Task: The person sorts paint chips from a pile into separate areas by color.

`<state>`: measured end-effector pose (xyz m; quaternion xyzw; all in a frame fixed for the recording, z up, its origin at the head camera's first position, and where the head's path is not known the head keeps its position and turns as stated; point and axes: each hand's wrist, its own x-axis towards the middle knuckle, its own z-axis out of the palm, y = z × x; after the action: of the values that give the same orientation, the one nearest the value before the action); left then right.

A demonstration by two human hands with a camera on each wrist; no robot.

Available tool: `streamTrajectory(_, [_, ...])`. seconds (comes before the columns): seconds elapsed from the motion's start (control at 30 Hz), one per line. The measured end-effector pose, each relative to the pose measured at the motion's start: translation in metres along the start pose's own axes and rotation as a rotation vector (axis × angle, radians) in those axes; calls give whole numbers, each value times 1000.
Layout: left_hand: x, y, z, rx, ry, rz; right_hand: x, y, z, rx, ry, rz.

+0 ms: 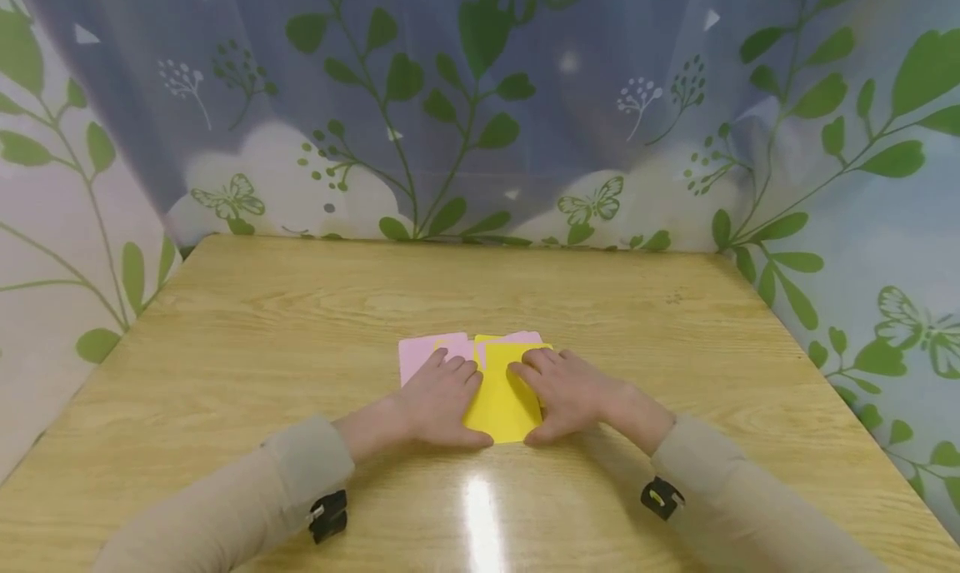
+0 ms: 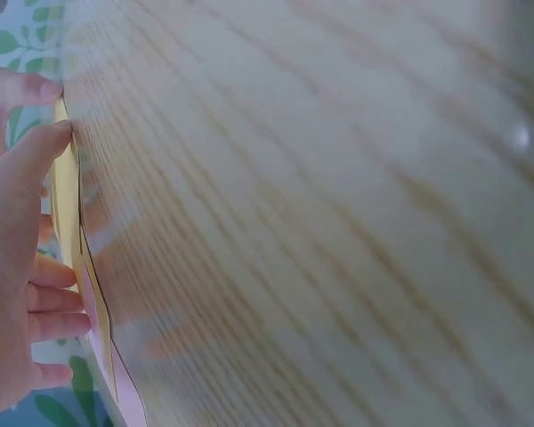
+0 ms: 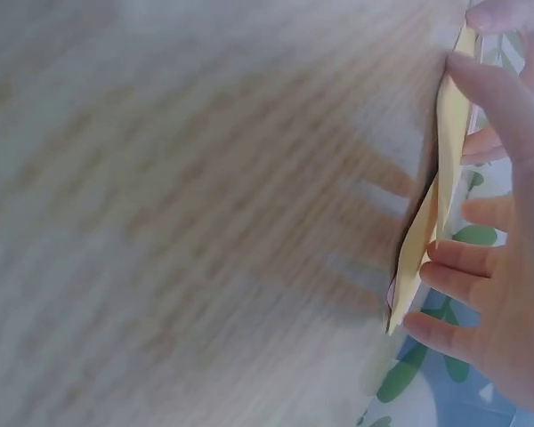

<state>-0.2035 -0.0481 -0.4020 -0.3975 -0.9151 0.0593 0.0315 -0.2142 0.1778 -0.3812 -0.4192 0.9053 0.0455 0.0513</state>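
Observation:
Paper sheets lie overlapping at the middle of the table. On top, a yellow sheet [image 1: 504, 402] lies between my two hands; a pink sheet [image 1: 415, 358] sticks out to the left. Behind the yellow one show another pink sheet [image 1: 525, 338] and a sliver of yellow. My left hand [image 1: 441, 402] rests on the sheets, thumb at the yellow sheet's near edge and fingers reaching onto the pink. On the yellow sheet's right side my right hand [image 1: 573, 390] rests, thumb at the near corner. Both wrist views show fingers fairly straight against the thin, slightly wavy sheets.
The wooden table [image 1: 300, 306] extends around the sheets on all sides. A curtain [image 1: 480, 123] printed with leaves and butterflies hangs behind it and along both sides. A bright light reflection [image 1: 482, 523] shows on the near tabletop.

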Motion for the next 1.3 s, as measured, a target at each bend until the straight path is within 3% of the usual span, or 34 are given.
streamTrajectory(0.3, [1, 0, -2, 6, -9, 8, -3, 5, -3, 35, -16, -51])
streamTrajectory(0.63, [2, -1, 1, 43, 24, 19, -3, 8, -2, -2, -24, -59])
streamTrajectory(0.9, [2, 0, -1, 46, 11, 21, -3, 7, -5, -24, -46, -49])
streamTrajectory(1.3, [-4, 1, 1, -29, -36, 54, -4, 8, -3, 30, -56, -24])
